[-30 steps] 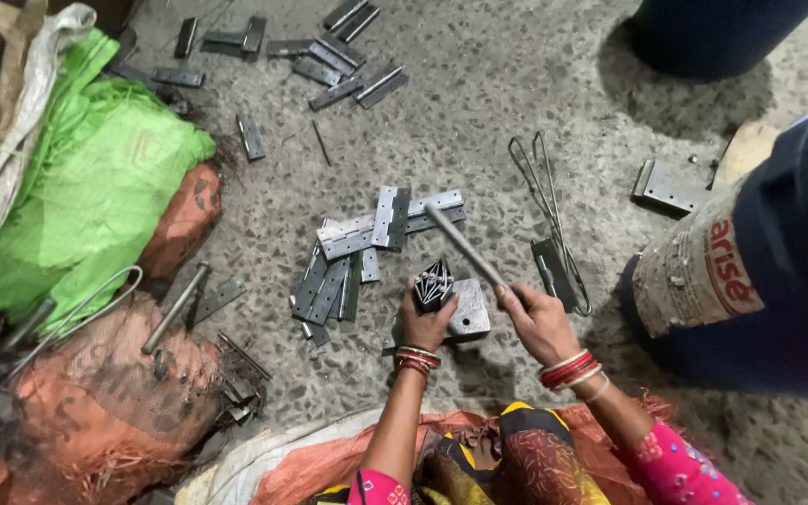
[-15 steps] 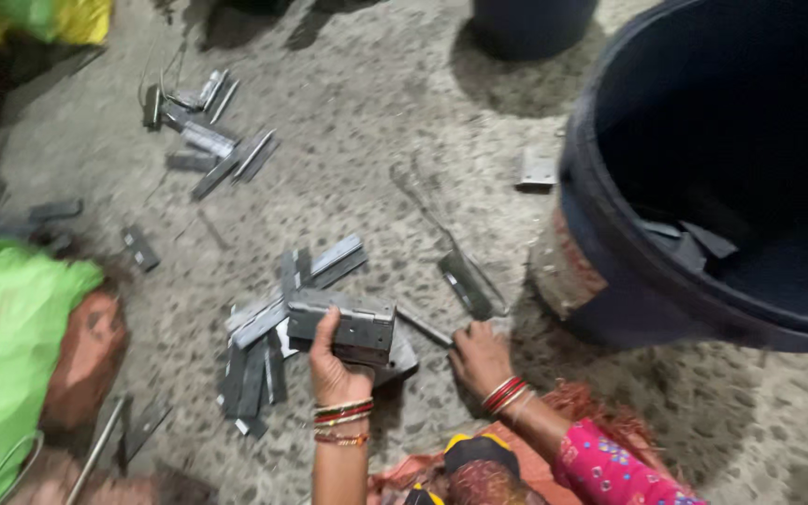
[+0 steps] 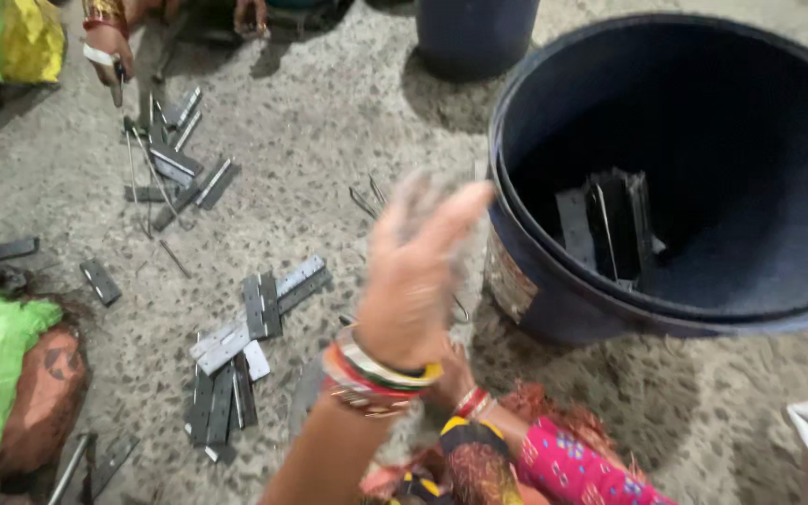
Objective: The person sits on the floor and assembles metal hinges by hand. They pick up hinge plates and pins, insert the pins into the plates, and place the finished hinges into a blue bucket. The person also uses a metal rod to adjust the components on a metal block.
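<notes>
Raised since the earlier frame, left hand hangs open, empty, beside dark tub holding metal hinges; right hand's grip cannot be told.

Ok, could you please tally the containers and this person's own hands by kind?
Large dark blue tub: 1
Smaller dark bucket: 1
Person's own hands: 2 (left hand raised, open and blurred; right hand mostly hidden behind the left wrist)
Total: 4
</notes>
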